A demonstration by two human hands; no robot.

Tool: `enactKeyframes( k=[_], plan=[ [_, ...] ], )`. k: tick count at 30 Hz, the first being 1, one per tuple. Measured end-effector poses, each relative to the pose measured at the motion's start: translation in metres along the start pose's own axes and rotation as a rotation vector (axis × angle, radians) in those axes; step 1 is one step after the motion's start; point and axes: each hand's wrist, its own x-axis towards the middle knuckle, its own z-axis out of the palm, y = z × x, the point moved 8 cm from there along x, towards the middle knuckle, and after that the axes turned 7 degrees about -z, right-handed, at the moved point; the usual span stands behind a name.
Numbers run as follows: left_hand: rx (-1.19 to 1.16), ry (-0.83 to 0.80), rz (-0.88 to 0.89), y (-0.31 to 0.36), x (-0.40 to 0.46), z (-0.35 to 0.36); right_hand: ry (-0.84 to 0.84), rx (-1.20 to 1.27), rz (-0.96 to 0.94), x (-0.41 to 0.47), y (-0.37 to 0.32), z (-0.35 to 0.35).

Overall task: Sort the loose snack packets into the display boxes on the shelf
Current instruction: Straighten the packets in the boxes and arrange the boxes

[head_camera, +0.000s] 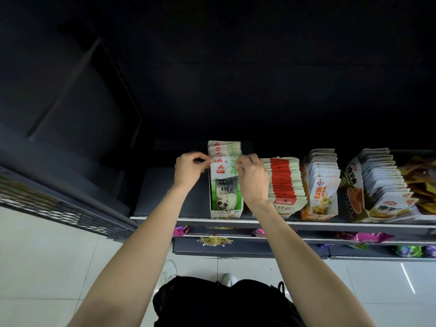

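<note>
Both hands, left hand (188, 169) and right hand (251, 177), pinch top corners of front packet (225, 185) in box (226, 212); light, floppy, slippery film, probably.

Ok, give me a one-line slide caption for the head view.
Both hands, left and right, pinch the top corners of a white-and-green panda-printed snack packet standing in its white cardboard display box on the grey shelf.

The dark shelf (165, 197) is being occupied by a row of display boxes: a green-and-white panda box (226, 210) at left; red-and-white packets (282, 185), an orange box (317, 197) and a dark-green box (354, 194) rightward.
</note>
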Motion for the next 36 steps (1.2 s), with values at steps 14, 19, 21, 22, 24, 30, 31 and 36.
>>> enactKeyframes(
  k=[14,19,21,22,24,30,31,36],
  plan=[
    [-0.013,-0.052,0.015,-0.008,-0.002,-0.002,-0.156,-0.135,0.137,0.007,-0.004,0.019],
    [-0.006,-0.02,0.031,-0.008,-0.004,-0.003,-0.039,0.003,0.09,-0.001,-0.013,0.007],
    [0.024,-0.026,0.045,-0.007,-0.005,-0.002,0.017,0.024,0.078,0.002,-0.017,0.0],
    [0.036,-0.023,0.05,-0.006,-0.006,-0.001,0.007,0.014,0.089,0.004,-0.016,0.001],
    [0.05,-0.007,0.036,-0.007,-0.007,0.0,-0.075,-0.026,0.127,0.006,-0.009,0.01],
    [0.164,0.115,0.045,0.001,-0.014,0.001,-0.131,-0.015,0.174,-0.001,0.0,0.021],
    [0.175,0.145,0.055,0.003,-0.017,0.002,-0.12,-0.004,0.171,-0.003,0.0,0.02],
    [0.16,0.231,0.037,0.005,-0.027,0.01,-0.052,0.069,0.087,-0.027,-0.001,0.019]
  ],
)
